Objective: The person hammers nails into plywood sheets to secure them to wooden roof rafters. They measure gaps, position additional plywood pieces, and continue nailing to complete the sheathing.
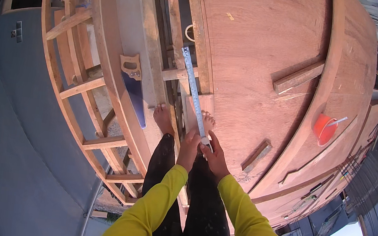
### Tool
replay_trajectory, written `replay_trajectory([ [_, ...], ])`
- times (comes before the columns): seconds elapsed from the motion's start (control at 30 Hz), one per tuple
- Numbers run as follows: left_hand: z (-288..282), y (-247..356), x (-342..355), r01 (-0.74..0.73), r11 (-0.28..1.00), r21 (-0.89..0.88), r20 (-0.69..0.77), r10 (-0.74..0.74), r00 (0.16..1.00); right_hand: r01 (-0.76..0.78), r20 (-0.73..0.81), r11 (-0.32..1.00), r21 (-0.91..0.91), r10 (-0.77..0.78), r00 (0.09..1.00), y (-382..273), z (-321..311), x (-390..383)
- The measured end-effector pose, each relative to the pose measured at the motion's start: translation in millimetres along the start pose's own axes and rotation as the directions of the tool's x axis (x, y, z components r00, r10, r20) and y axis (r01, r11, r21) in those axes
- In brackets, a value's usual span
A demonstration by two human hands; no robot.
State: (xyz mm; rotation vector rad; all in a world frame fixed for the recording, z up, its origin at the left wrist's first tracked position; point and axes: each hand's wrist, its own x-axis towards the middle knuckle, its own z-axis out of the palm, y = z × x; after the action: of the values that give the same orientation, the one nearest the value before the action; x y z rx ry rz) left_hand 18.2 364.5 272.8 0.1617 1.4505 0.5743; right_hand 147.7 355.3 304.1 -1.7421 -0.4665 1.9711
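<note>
A tape measure lies between my hands, its pale blade (194, 89) pulled out and stretching away from me over the gap in the timber framing. Both hands meet at the light-coloured round case (204, 141). My left hand (188, 151) is closed at the case's left side. From the right, my right hand (215, 158) grips the case with thumb and fingers. The blade's far end reaches past a short wooden crosspiece (179, 74) and rests close to a long timber. My palms hide part of the case.
A handsaw (134, 88) lies on a board to the left, beside an open timber frame (88, 88). Plywood sheeting (258, 41) spreads to the right, with loose wood offcuts (257, 155) and a red bucket (324, 130). My bare feet (164, 118) stand beside the framing gaps.
</note>
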Motion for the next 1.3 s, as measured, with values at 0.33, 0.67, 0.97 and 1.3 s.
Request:
replay_trajectory([
  [0.33, -135, -1, -33, 0.058, 0.800, 0.597, -0.269, 0.131, 0.954, -0.216, -0.653, 0.959, -0.182, 0.046, 0.756, 75, -153, 44],
  [0.67, -241, 1, -103, 0.267, 0.409, 0.872, -0.311, 0.043, 0.949, -0.443, -0.802, 0.752, -0.488, -0.186, 0.567, 62, -286, 55],
  [0.97, -182, 10, -139, 0.156, 0.488, 0.859, -0.190, 0.021, 0.981, -0.285, -0.632, 0.731, -0.621, -0.251, 0.734, 88, -276, -78],
  [1.3, -167, 63, -215, 0.089, 0.619, 0.781, -0.245, 0.172, 0.954, -0.277, -0.252, 0.825, -0.493, 0.170, 0.953, 49, -110, -248],
])
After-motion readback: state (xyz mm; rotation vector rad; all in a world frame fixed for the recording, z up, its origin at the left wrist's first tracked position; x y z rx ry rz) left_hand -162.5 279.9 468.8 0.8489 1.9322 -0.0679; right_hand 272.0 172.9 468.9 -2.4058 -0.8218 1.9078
